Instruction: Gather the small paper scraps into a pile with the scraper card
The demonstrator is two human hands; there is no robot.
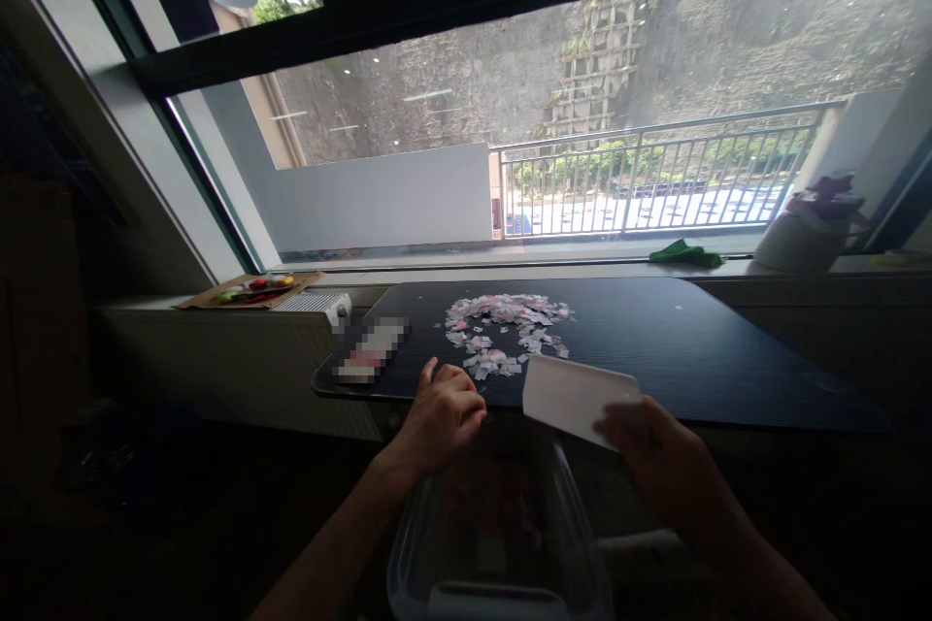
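A dark table (655, 335) spans mid-frame; clear bin (581, 514), bottom centre; loose paper scraps (506, 310), centre; white flat piece (569, 393), right of centre, pinched in the right hand's (655, 441) closed grip; left hand (446, 409), centre, half-curled, any hold I cannot tell

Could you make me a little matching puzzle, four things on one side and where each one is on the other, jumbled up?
Things:
1. paper scraps
2. green cloth
3. clear tub
4. flat white piece

Places:
A. on the windowsill
B. held in the right hand
C. spread on the dark table
D. at the bottom of the picture, between the forearms

Pairs: 1-C, 2-A, 3-D, 4-B
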